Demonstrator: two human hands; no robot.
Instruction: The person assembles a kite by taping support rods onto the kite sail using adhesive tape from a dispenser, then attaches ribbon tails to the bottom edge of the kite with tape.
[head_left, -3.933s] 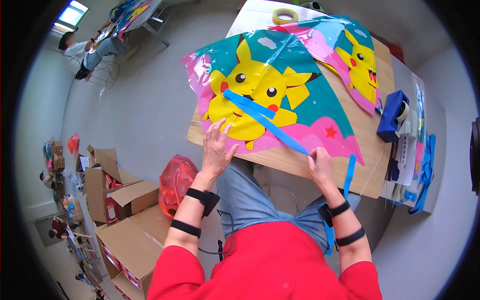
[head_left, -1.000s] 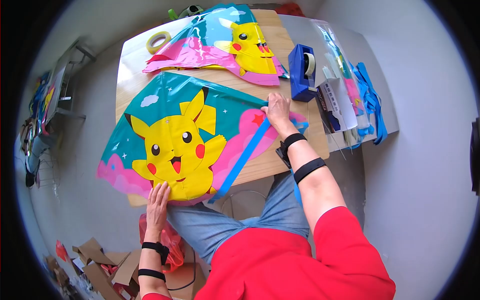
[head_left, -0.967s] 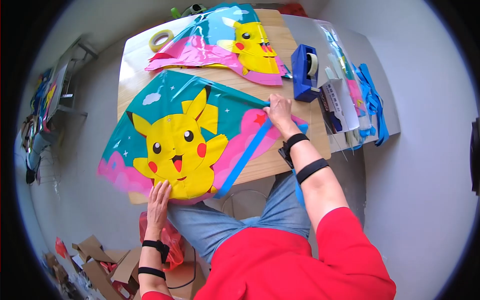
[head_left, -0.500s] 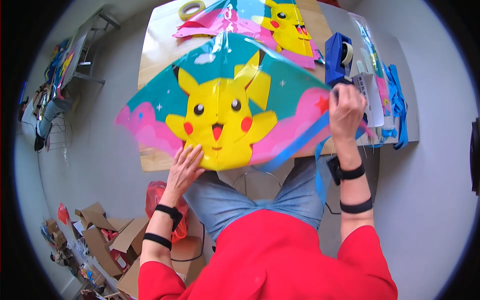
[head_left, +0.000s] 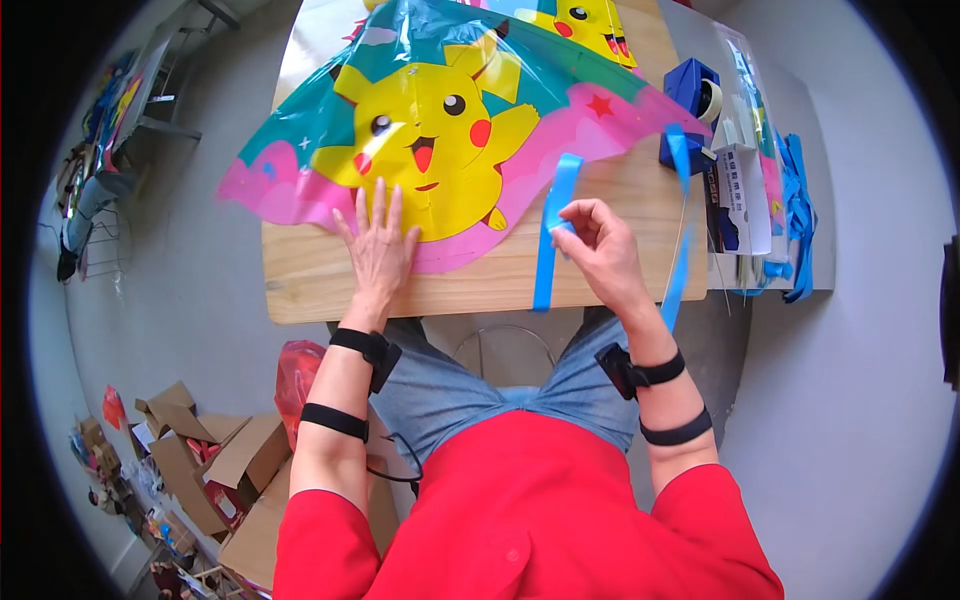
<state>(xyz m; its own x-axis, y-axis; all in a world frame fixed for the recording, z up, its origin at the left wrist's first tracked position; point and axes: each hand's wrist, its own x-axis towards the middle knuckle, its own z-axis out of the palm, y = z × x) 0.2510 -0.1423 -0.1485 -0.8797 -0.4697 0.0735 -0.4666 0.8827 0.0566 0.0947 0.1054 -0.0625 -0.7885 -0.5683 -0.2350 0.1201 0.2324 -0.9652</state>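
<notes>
A kite with a yellow cartoon character (head_left: 425, 150) on a teal and pink ground lies over the wooden table. My left hand (head_left: 380, 250) rests flat with spread fingers on its lower left part. To the right, my right hand (head_left: 600, 250) pinches a blue ribbon (head_left: 548, 265) between thumb and forefinger, just over the wood. Another stretch of blue ribbon (head_left: 683, 190) hangs near the kite's right corner and runs down beside my right forearm; whether both stretches are one piece I cannot tell.
A blue tape dispenser (head_left: 692, 88) and a white box (head_left: 740, 195) stand on the right, beside a bundle of blue ribbons (head_left: 797, 215). Another kite (head_left: 600, 30) lies at the back of the table (head_left: 480, 285). Cardboard boxes (head_left: 245, 460) sit on the floor at left.
The kite has been laid down farther back and tilted. My left hand now presses flat on it. My right hand has left the kite's right corner and moved down-left to the blue ribbon.
</notes>
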